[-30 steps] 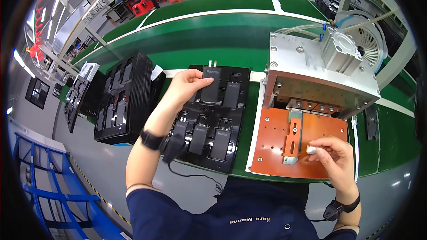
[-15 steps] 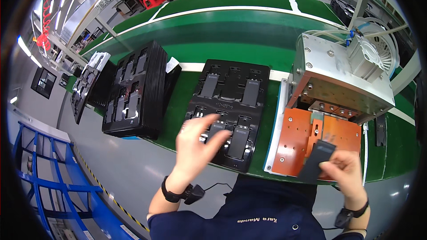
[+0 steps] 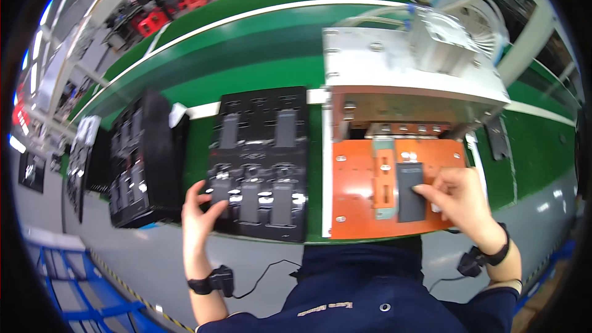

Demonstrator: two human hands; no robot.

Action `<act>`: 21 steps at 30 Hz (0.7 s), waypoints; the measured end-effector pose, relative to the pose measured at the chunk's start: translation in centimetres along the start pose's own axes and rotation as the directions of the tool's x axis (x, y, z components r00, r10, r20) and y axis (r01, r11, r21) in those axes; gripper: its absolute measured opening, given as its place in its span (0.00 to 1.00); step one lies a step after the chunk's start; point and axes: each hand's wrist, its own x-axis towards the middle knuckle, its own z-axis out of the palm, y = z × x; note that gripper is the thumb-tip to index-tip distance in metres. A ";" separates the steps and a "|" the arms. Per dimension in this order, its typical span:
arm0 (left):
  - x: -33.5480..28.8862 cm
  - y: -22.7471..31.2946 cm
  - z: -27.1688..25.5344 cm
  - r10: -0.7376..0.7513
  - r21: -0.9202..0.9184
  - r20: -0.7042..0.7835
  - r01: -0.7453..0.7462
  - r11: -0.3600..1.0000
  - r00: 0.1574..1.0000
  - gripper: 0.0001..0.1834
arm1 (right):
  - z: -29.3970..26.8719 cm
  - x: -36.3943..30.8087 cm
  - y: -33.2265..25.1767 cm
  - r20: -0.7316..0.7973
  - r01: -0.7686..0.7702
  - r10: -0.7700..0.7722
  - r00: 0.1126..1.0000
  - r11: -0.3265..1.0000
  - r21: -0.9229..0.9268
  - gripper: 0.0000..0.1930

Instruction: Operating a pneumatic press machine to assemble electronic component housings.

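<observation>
Moved since the earlier frame: the dark rectangular unit point(image 3: 410, 202), previously held tilted, now lies on the orange plate point(image 3: 354, 191), beside the slotted bar point(image 3: 378, 180). Right hand point(image 3: 462, 194): thumb on unit's right side, grip cannot be told. Left hand point(image 3: 198, 217): fingers parted wide at the black tray's point(image 3: 256, 155) left edge. Metal machine point(image 3: 364, 61) stands behind the plate.

On the table point(image 3: 316, 200) now, a tray point(image 3: 254, 159) is flanked by the stack of trays point(image 3: 154, 160) on its left and the press point(image 3: 376, 71) on its right. Two boxes point(image 3: 285, 128) are held in its back row, three in front; the left hand point(image 3: 198, 213) is placed at its left edge. Before the press the plate point(image 3: 356, 194) is laid; on it, another box point(image 3: 410, 205) is set between the bar point(image 3: 378, 200) and the right hand point(image 3: 459, 194).
</observation>
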 end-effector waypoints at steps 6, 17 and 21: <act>2.0 0.1 -3.2 -0.029 -0.073 0.160 0.041 0.997 0.987 0.10 | 0.8 0.8 1.1 -0.252 0.501 -0.576 0.778 0.810 -0.306 0.08; 6.5 7.0 3.9 -0.058 -0.423 0.506 0.306 0.853 0.861 0.10 | 2.3 1.8 1.2 -0.042 0.524 -0.615 0.787 0.704 -0.480 0.12; 6.4 8.3 4.5 0.116 0.095 0.178 -0.134 0.986 0.977 0.13 | 2.5 2.3 0.9 -0.074 0.545 -0.648 0.758 0.692 -0.474 0.15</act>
